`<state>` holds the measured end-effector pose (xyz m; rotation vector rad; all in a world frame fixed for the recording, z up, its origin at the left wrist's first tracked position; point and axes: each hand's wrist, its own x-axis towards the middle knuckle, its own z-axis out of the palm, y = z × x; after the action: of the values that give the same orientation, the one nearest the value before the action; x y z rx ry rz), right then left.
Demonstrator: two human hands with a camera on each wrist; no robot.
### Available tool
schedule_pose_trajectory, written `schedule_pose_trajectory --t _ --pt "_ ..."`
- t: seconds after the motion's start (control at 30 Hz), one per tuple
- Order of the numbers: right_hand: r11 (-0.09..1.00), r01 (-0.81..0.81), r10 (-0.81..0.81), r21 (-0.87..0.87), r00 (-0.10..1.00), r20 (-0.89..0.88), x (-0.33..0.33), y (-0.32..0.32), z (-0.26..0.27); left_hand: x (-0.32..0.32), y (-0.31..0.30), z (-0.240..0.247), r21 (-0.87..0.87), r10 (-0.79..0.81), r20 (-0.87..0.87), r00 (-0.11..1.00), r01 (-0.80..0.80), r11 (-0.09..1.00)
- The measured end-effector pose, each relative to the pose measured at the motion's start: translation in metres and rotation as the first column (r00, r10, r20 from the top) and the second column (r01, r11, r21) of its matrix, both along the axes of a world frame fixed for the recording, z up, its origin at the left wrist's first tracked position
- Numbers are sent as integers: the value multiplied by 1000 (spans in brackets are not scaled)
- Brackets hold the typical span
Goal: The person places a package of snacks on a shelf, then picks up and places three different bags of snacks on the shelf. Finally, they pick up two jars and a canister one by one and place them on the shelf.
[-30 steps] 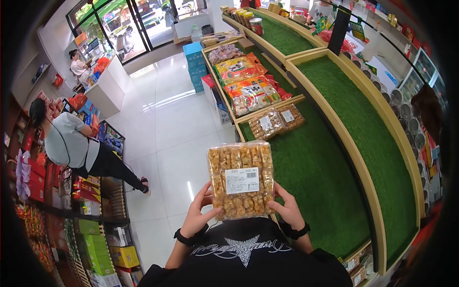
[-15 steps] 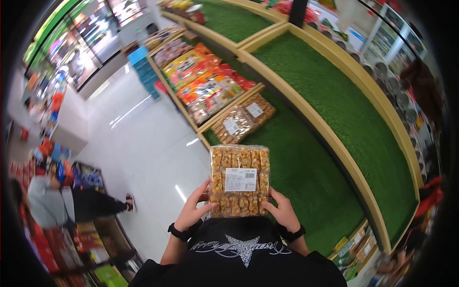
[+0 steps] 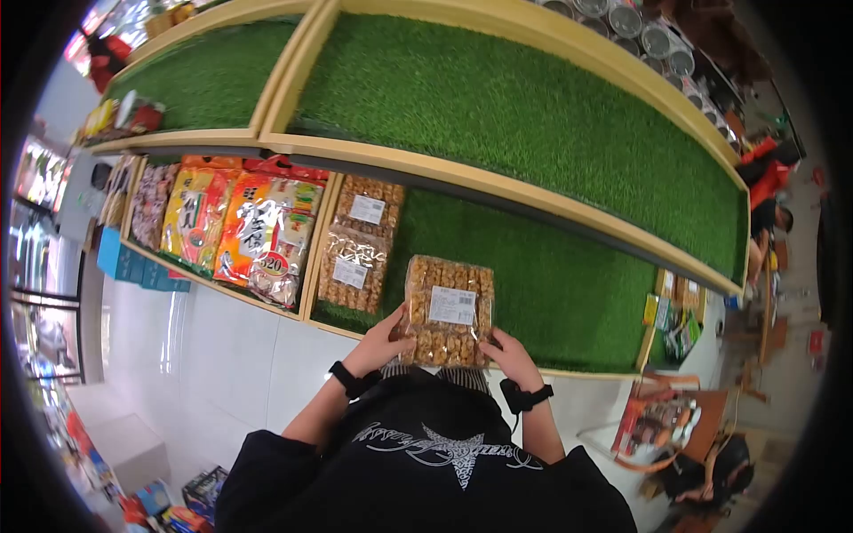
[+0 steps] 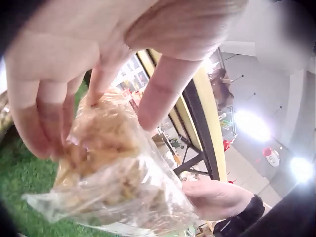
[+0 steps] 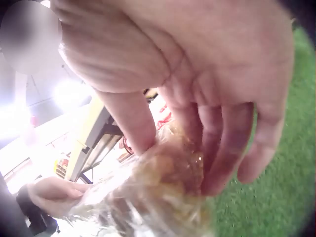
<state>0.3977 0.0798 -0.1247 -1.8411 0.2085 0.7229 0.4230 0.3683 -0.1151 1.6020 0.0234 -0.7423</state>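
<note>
A clear-wrapped pack of golden-brown snack bars (image 3: 449,346) with a white printed label is held in front of the body, over the front edge of a green-lined shelf bin. My left hand (image 3: 378,345) grips its left side, thumb on the top face and fingers underneath. On the other side my right hand (image 3: 515,357) holds the pack the same way. Crinkled film on the pack (image 4: 123,163) bulges out past the fingers in the left wrist view. Two similar packs (image 3: 355,258) lie one behind the other at the bin's left end.
Bright orange and yellow food bags (image 3: 271,235) fill the neighbouring bin on the left, behind a wooden divider (image 3: 322,249). A raised turf-lined shelf (image 3: 515,115) runs along the back. At lower right stand a wooden chair (image 3: 702,417) and a seated person. Blue boxes (image 3: 133,262) stand on the floor at left.
The view has turned to the right, so the shelf now lies straight ahead and the shop entrance has swung to the far left. Both hands keep hold of the snack pack, now over the bin's front edge.
</note>
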Motion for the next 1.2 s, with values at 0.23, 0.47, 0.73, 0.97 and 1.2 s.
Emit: schedule_pose_trajectory --t 0.23,0.47,0.73,0.97,1.2 --pt "957 265 -242 118 954 -178 2 21 -80 28 -7 -65 -143 20 -320 947 -70 987" --pt "943 330 -321 41 935 -149 44 31 -144 87 -24 -119 38 54 -381 923 -43 998" --pt "894 386 -398 227 917 6 140 26 -173 159 -41 -179 -45 247 55 967 -245 969" --pt "841 339 -401 -422 914 -63 150 84 -184 159 -43 -117 187 100 126 987 -123 975" --pt "507 836 -715 208 543 -440 141 107 -186 90 -19 -113 71 137 -234 963 -124 990"
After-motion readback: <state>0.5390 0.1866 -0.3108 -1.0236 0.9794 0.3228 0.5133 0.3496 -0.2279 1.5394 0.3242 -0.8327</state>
